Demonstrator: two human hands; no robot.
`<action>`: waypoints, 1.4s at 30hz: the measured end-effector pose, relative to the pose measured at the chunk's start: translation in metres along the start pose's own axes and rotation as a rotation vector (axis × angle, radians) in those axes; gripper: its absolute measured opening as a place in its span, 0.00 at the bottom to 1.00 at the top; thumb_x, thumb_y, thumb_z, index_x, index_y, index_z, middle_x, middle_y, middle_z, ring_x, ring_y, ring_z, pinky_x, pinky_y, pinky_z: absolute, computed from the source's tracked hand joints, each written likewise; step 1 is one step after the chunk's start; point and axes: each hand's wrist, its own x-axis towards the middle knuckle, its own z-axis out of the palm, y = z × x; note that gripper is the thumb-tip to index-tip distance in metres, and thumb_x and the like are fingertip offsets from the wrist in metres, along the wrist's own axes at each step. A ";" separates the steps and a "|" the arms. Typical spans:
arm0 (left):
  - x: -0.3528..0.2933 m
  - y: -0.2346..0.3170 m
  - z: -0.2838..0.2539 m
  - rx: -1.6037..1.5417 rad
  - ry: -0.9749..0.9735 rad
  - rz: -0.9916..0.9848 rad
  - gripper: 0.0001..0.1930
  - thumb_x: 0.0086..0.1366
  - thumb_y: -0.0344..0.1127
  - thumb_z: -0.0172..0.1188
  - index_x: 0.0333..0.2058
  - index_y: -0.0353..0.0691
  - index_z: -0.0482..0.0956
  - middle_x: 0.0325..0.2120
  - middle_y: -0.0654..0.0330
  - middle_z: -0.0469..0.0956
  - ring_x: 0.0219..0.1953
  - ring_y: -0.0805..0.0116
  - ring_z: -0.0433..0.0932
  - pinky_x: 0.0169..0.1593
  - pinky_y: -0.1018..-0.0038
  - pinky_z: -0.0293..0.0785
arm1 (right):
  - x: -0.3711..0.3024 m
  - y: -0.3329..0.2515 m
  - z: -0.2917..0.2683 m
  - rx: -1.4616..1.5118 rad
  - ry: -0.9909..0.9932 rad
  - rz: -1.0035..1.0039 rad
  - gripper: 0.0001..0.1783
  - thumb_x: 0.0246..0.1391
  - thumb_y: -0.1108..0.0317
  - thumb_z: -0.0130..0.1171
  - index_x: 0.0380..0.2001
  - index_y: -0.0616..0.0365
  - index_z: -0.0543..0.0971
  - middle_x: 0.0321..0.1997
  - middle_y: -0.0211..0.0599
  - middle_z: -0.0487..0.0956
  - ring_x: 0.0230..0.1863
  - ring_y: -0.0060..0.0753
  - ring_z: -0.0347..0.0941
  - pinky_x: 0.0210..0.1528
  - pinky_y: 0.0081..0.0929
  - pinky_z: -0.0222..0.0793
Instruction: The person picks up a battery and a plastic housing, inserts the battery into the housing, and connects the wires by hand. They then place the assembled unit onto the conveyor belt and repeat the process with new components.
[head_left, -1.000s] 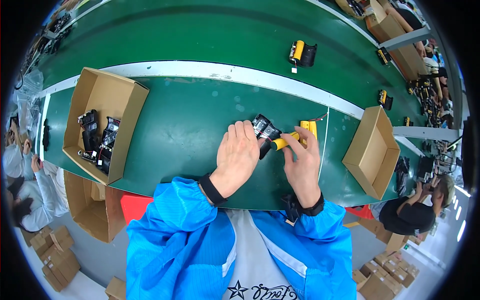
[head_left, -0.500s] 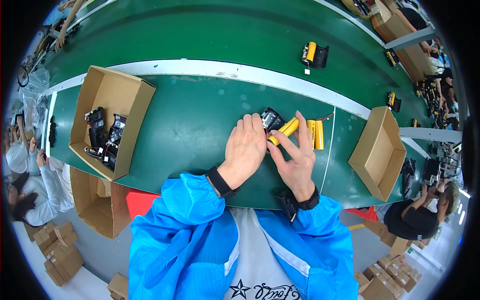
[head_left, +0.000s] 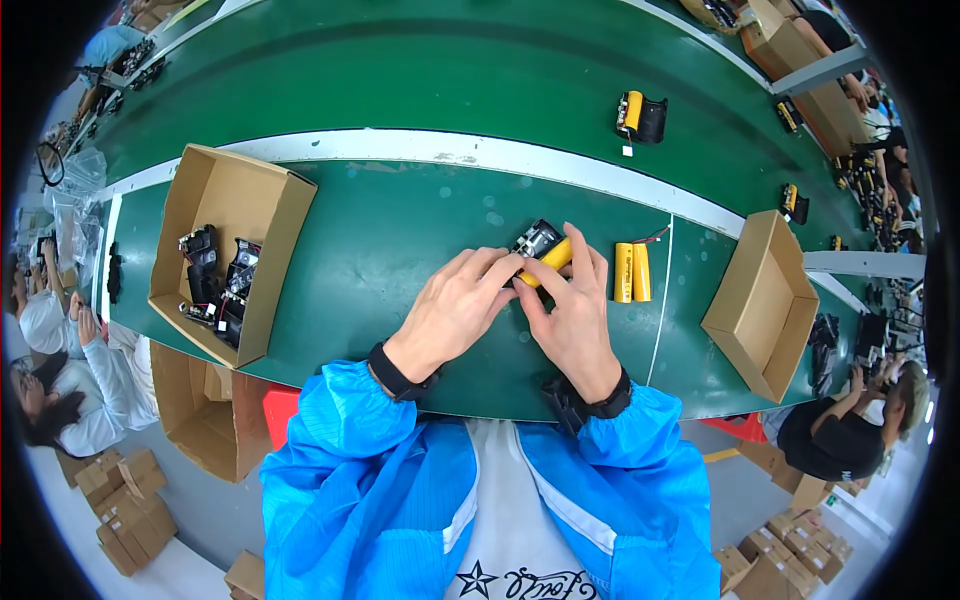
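A yellow cylindrical battery [head_left: 549,262] lies slanted against a black plastic casing [head_left: 537,238] with small parts inside. My right hand [head_left: 572,322] pinches the battery between thumb and fingers. My left hand [head_left: 450,305] is bent round the casing's near side, its fingertips by the battery's lower end; the hands hide much of the casing. To the right, a joined pair of yellow batteries [head_left: 632,273] with a thin red wire lies on the green table [head_left: 390,240].
An open cardboard box [head_left: 285,260] holding several black casings stands on the left. Another open box [head_left: 760,310] stands on the right. Beyond the white strip [head_left: 450,147], a casing with a yellow battery [head_left: 640,117] lies on green surface. Other people work at both sides.
The battery has moved left and down against the casing in my right hand. My left hand, flat before, has shifted left and curled its fingers in to the casing. The view has shifted slightly.
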 end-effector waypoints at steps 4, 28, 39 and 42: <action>-0.004 -0.006 0.003 0.023 -0.011 0.004 0.16 0.56 0.28 0.64 0.44 0.39 0.76 0.42 0.55 0.76 0.42 0.54 0.77 0.42 0.63 0.78 | 0.004 0.001 0.001 0.033 0.074 -0.016 0.20 0.40 0.74 0.72 0.42 0.58 0.84 0.64 0.54 0.68 0.57 0.52 0.68 0.53 0.38 0.71; 0.043 -0.004 -0.012 -0.189 -0.342 -0.413 0.26 0.56 0.34 0.67 0.51 0.28 0.74 0.42 0.44 0.76 0.41 0.43 0.77 0.44 0.59 0.76 | 0.008 0.000 0.010 0.042 0.049 -0.077 0.39 0.37 0.81 0.68 0.57 0.67 0.67 0.62 0.54 0.66 0.58 0.61 0.66 0.57 0.45 0.67; 0.031 -0.007 0.024 -0.105 -0.029 -0.364 0.19 0.54 0.32 0.66 0.44 0.28 0.76 0.29 0.50 0.78 0.29 0.58 0.79 0.33 0.68 0.75 | -0.001 0.004 0.016 0.048 0.016 -0.091 0.39 0.41 0.79 0.65 0.59 0.73 0.64 0.65 0.62 0.61 0.63 0.66 0.60 0.63 0.48 0.63; 0.048 -0.008 0.020 -0.208 -0.108 -0.504 0.18 0.52 0.30 0.68 0.40 0.28 0.76 0.25 0.52 0.77 0.27 0.61 0.78 0.31 0.68 0.74 | 0.000 0.001 0.013 0.017 0.003 -0.097 0.37 0.45 0.75 0.65 0.58 0.78 0.63 0.64 0.67 0.60 0.61 0.70 0.60 0.62 0.52 0.62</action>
